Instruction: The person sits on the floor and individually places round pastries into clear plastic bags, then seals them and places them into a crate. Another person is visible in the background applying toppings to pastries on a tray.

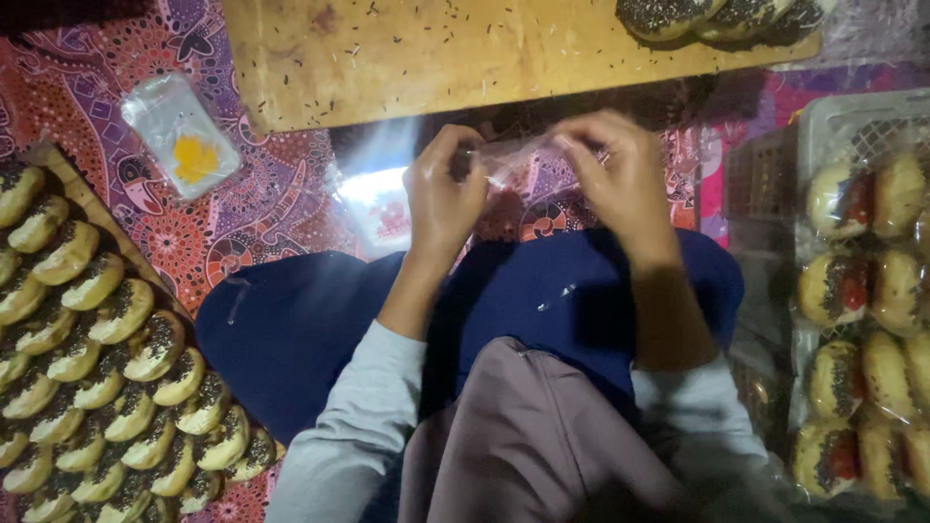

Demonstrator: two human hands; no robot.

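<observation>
Head view shows your left hand and right hand held together over your lap, the fingers of both pinched on a small clear plastic bag stretched between them. Sprinkle-topped doughnuts lie in rows at your left; bagged doughnuts fill the white crate at your right, with a wooden board ahead.

The scene was dim and warm-toned, with the lap and lower frame sunk in deep shadow. Glare flared white on the clear plastic sheet, and the hands were softly blurred, with fine detail smeared throughout.
</observation>
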